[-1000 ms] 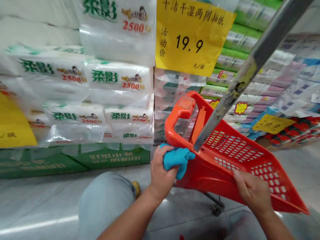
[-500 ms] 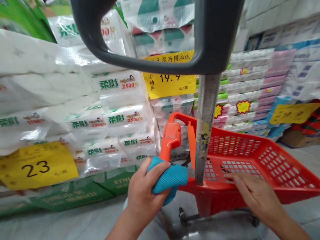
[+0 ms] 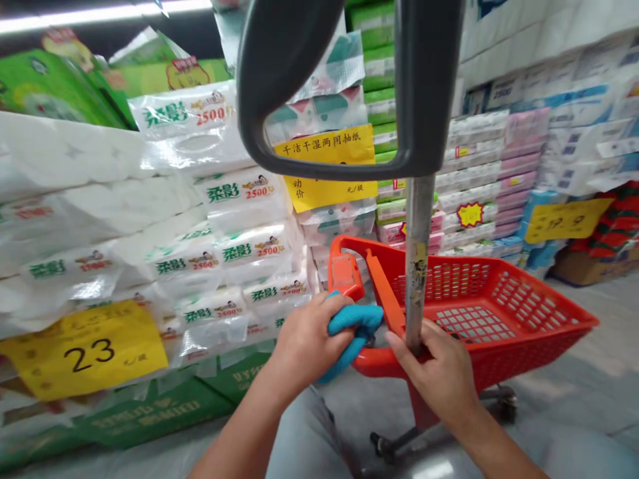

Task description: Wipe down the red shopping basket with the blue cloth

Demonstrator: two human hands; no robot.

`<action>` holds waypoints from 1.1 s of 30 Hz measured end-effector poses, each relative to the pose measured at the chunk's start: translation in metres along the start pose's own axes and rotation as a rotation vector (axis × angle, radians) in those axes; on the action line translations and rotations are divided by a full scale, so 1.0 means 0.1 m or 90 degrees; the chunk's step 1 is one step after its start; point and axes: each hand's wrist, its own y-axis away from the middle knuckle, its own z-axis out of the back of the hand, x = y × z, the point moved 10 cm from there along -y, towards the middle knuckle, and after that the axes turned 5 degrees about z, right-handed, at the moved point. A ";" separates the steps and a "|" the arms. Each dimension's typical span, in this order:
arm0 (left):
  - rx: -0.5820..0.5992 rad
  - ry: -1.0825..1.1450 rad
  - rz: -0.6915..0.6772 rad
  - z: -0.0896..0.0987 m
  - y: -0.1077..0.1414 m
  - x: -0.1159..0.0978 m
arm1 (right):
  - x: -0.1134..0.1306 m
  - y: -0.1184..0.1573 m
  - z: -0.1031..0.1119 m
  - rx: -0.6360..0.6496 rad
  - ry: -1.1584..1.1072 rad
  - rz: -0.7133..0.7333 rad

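Observation:
A blue cloth is bunched in my left hand, whose fingers wrap round it beside the orange-red loop handle of a red basket cart. My right hand is at the foot of the metal pole, thumb on the near side and fingers behind, closed round it just above the red rim. At the top of the pole is a dark grey plastic handle, close to the camera. Part of the cloth hangs below my left fingers.
Stacks of white tissue packs fill the left, with a yellow price sign in front. Another yellow sign hangs behind the grey handle. More packs stand behind the cart. Black casters rest on the grey floor.
My right hand has moved left from the basket's near rim onto the pole. My left hand and the cloth have shifted slightly right and up. The view has tilted up, and the cart has turned.

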 end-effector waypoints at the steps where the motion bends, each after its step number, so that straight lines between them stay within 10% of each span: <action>1: -0.017 -0.023 0.022 0.00 -0.10 0.07 | -0.01 0.00 0.04 -0.002 -0.001 -0.004; 5: -0.124 -0.084 0.111 0.04 -0.31 0.27 | -0.07 -0.02 0.11 0.026 0.005 -0.023; 11: -0.045 -0.043 -0.141 -0.10 -0.06 -0.33 | -0.19 0.03 0.23 0.029 -0.036 -0.018; 16: -0.102 -0.042 0.024 0.03 -0.50 0.23 | -0.26 0.13 0.31 0.054 -0.118 -0.030; 23: 0.073 -0.015 -0.204 -0.08 -0.30 -0.23 | -0.38 0.24 0.39 0.083 -0.167 -0.035; 29: 0.030 -0.155 -0.058 -0.01 -0.57 0.13 | -0.34 0.16 0.46 0.092 -0.182 0.013; 33: 0.126 -0.113 -0.213 -0.12 -0.42 -0.30 | -0.35 0.10 0.50 0.097 -0.192 0.029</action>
